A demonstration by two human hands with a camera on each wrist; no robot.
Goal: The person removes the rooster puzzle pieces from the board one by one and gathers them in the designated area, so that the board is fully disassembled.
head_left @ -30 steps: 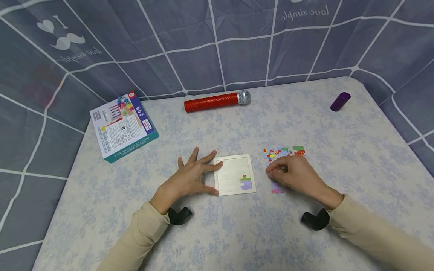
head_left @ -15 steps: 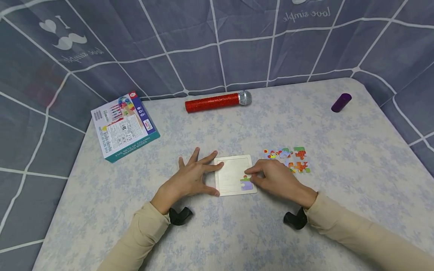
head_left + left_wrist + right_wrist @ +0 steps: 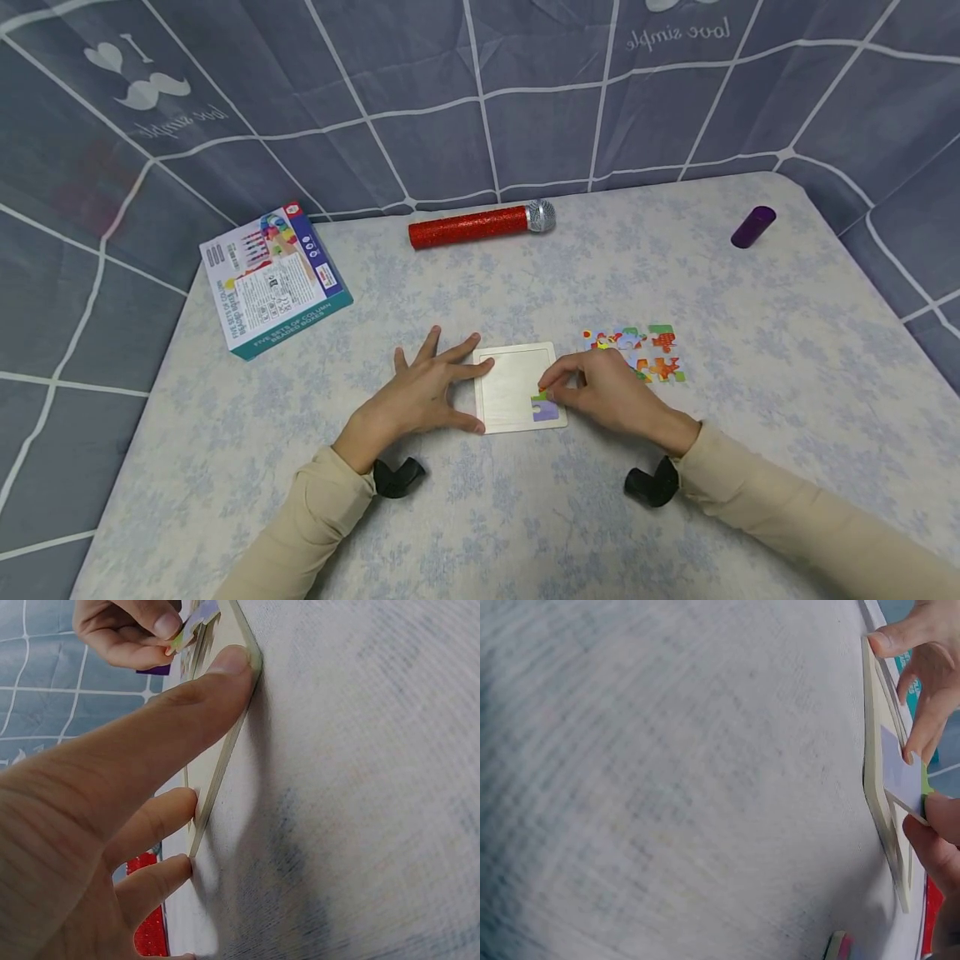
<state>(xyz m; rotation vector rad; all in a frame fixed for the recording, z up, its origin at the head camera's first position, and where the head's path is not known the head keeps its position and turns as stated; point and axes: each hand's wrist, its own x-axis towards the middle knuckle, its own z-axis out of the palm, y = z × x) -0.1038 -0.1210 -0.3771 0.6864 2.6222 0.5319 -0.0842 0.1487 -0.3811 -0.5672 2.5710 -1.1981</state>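
My left hand (image 3: 423,392) lies with spread fingers at the left side of a square wooden puzzle tray (image 3: 517,428), thumb and fingertips touching its rim. Inside the tray's lower right corner is a purple-and-green jigsaw piece (image 3: 546,410). My right hand (image 3: 600,387) pinches this piece at its green end between thumb and finger. In the right wrist view the jigsaw piece (image 3: 901,766) is tilted, one edge raised above the tray rim. Loose jigsaw pieces (image 3: 664,367) lie right of the tray, some hidden by my right hand.
A red glitter microphone (image 3: 472,227) lies behind the tray. At the back left sits a toy box (image 3: 273,279), and a dark purple cylinder (image 3: 753,227) is at the back right. A grey curtain (image 3: 540,100) hangs behind the table.
My right hand has moved left from the loose pieces to the tray, and its fingers have come onto the purple-and-green jigsaw piece. My left hand has stayed in place.
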